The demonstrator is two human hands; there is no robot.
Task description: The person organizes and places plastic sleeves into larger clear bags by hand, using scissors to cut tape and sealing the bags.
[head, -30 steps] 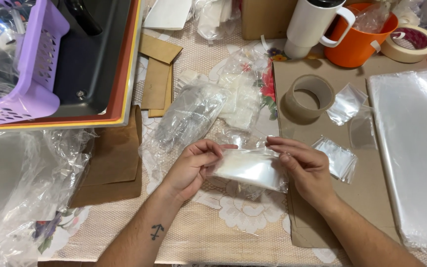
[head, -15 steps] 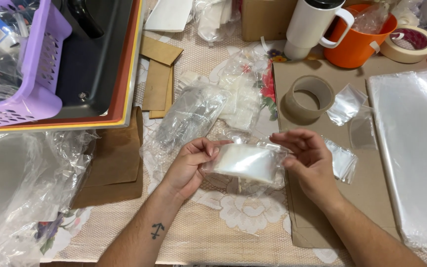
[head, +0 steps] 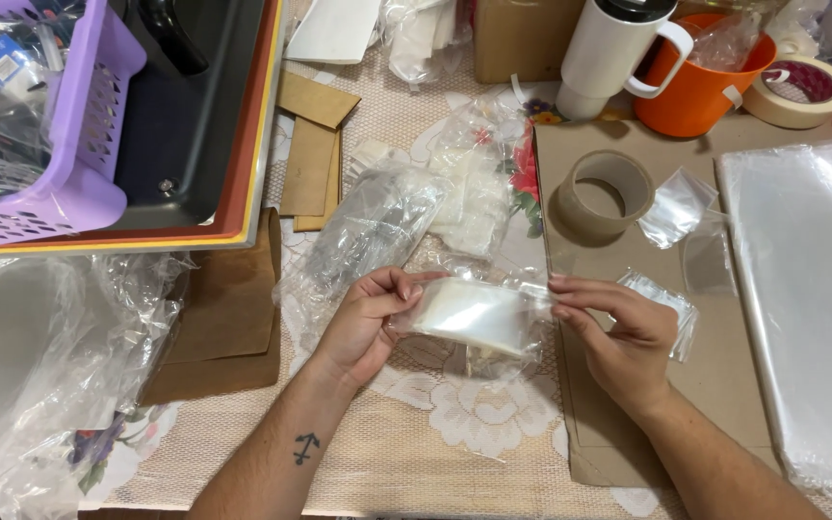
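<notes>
Bare lace tablecloth [head: 406, 453] before hands, tape roll [head: 605, 193], crumpled bags [head: 377, 221] crowding beyond

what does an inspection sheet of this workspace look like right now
surface: lace tablecloth with brown cardboard sheets on it
job's things: small clear plastic bag, held between both hands above the table
clutter: tape roll, masking tape, white tumbler, orange cup, stack of clear bags, crumpled plastic
hands: left hand and right hand pinch opposite ends of the bag
cables: nothing seen
surroundings: purple basket, dark tray
</notes>
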